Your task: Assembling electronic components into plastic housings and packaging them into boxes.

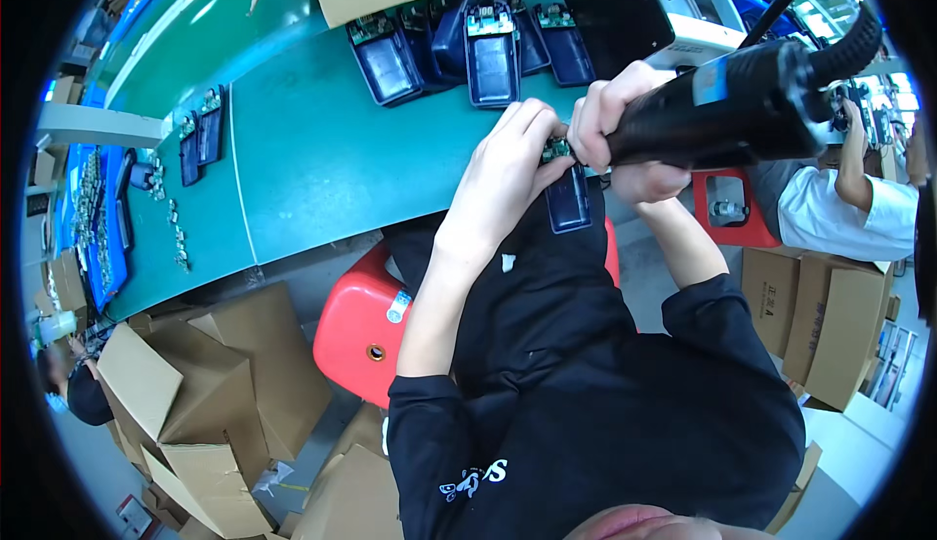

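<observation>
My right hand [620,130] is wrapped round a thick black electric screwdriver [712,115], with a ribbed cable rising from its back end. The tool's tip points left, toward a small green circuit board [554,152]. That board sits at the top of a dark blue plastic housing [569,203], just off the table's front edge above my lap. My left hand [508,159] pinches the housing near the board, its fingers close to the screwdriver's tip. The exact spot where the tip meets the board is hidden by my fingers.
Several similar blue housings with boards [491,57] lie at the back of the green table [322,159]. More housings [202,140] and small boards [176,232] lie at left. Cardboard boxes [215,384] stand on the floor. A co-worker [839,198] sits at right.
</observation>
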Motion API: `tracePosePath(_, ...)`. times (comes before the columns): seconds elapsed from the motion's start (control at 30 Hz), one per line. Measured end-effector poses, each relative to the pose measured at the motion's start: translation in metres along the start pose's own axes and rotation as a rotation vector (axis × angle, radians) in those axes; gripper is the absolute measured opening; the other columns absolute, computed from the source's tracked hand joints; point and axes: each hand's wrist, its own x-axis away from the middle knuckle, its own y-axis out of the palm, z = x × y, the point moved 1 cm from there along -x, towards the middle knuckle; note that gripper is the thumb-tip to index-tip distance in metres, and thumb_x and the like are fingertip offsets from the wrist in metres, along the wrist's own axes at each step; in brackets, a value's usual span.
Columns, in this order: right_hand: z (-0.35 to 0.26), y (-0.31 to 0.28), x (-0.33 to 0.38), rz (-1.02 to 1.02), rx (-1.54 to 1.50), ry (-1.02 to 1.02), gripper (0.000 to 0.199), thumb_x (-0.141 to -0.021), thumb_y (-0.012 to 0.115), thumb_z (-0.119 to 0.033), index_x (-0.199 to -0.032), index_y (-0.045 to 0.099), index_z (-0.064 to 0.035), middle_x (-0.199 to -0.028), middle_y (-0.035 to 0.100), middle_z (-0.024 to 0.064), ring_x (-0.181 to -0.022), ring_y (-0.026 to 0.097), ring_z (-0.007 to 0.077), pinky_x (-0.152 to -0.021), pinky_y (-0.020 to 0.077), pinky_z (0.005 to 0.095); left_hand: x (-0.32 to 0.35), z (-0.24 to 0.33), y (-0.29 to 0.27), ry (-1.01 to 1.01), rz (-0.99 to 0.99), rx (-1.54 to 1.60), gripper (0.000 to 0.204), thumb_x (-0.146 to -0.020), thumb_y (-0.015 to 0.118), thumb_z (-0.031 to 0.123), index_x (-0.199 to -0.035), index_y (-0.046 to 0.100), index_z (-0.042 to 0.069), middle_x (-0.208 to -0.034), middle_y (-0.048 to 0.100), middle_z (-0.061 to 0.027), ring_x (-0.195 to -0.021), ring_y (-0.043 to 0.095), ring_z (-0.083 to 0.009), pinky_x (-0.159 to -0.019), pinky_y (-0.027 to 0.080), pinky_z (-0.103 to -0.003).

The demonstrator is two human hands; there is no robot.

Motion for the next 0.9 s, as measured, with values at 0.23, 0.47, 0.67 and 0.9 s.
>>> tracePosePath(0.23,-0.006,-0.004,-0.002,0.059,0.017,0.074,0.078,-0.073,0.063,-0.079,-0.089,0.042,-0.0064,-0.060,0.046,-0.0001,-0.045,0.043,0.0095,-0.044,0.0381,0.0203,-0.006,0.005,0.004,-0.030,-0.014,-0.028,0.032,-0.072,0.077,0.002,-0.095,0.054,0.001,-0.093,0.055,-0.0120,-0.092,0.057,-0.0323,-0.079,0.049,-0.039)
tracePosePath(0.47,-0.095,-0.055,0.014,0.198,-0.015,-0.094,0.070,-0.081,0.065,-0.070,-0.099,0.045,-0.0053,-0.061,0.046,0.0006,-0.047,0.045,0.0087,-0.044,0.0393,0.0228,0.008,0.005,0.002,-0.078,0.018,-0.036,0.030,-0.072,0.080,0.004,-0.096,0.062,0.000,-0.096,0.062,-0.0115,-0.091,0.063,-0.0280,-0.080,0.052,-0.034)
tracePosePath(0.67,-0.099,-0.213,0.007,0.527,0.711,0.250,0.046,-0.098,0.060,-0.038,-0.121,0.046,-0.0009,-0.073,0.056,0.0035,-0.061,0.056,0.0118,-0.059,0.0457,0.0231,-0.001,0.016,-0.021,-0.067,0.093,-0.083,0.031,-0.072,0.081,0.005,-0.098,0.065,0.001,-0.100,0.064,-0.0101,-0.092,0.065,-0.0244,-0.082,0.052,-0.033)
tracePosePath(0.9,-0.027,-0.292,0.028,0.473,1.370,0.340,0.050,-0.098,0.060,-0.024,-0.140,0.043,-0.0038,-0.092,0.064,0.0085,-0.084,0.062,0.0169,-0.079,0.0488,0.0280,-0.008,0.005,-0.079,-0.130,0.300,-0.190,0.030,-0.076,0.079,0.006,-0.103,0.066,0.003,-0.103,0.064,-0.0104,-0.095,0.063,-0.0235,-0.082,0.051,-0.033)
